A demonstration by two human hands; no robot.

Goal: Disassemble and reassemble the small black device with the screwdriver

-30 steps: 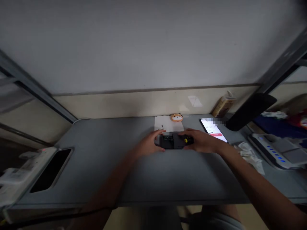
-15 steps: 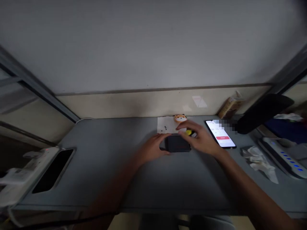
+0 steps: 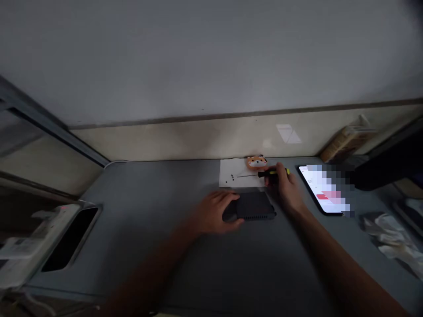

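Note:
A flat black box with a row of slots along its front edge [image 3: 254, 205] lies on the grey desk. My left hand [image 3: 216, 212] grips its left end, thumb at the near side and fingers at the far side. In my right hand [image 3: 287, 187] is a black and yellow screwdriver [image 3: 264, 174], held almost level with its thin shaft pointing left over a white paper sheet [image 3: 228, 167]. Several tiny black pieces, which look like screws [image 3: 232, 177], lie on the paper near the tip. An orange animal-faced case [image 3: 257, 162] sits at the paper's back edge.
A lit phone [image 3: 319, 193] lies right of my right hand, with crumpled tissue [image 3: 393, 237] beyond it. A carton [image 3: 346, 141] and a dark object [image 3: 380, 163] stand at the back right. Another phone [image 3: 71, 240] rests by a white power strip [image 3: 42, 246] at the left.
My right hand has moved from above the black box to its far right, and the screwdriver now points left over the paper. My left hand stays on the box. The view has shifted slightly.

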